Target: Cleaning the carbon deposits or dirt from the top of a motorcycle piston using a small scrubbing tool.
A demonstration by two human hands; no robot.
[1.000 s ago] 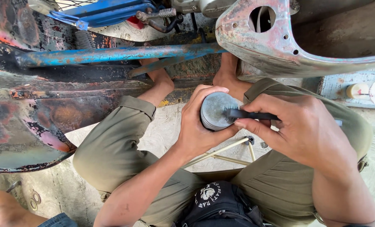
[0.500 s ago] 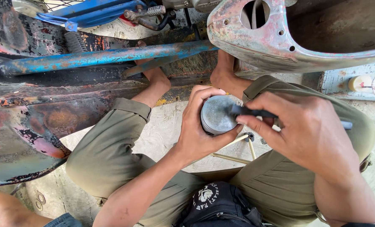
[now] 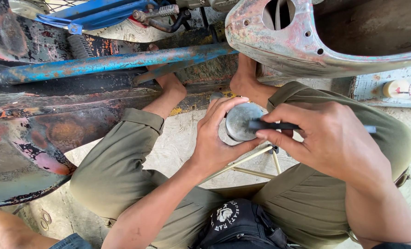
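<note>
Seated view over the knees: our left hand [image 3: 217, 143] wraps its fingers around a round grey metal cylinder [image 3: 241, 121], held above the lap, while our right hand [image 3: 325, 138] pinches a thin dark tool [image 3: 272, 125] flat across its top. The cylinder seems rigid, fairly heavy and smooth, best gripped around its side wall. Whether it is hollow we cannot tell. A rusty blue bar [image 3: 108, 62] lies ahead.

Head-worn view, steeply downward, close.
</note>
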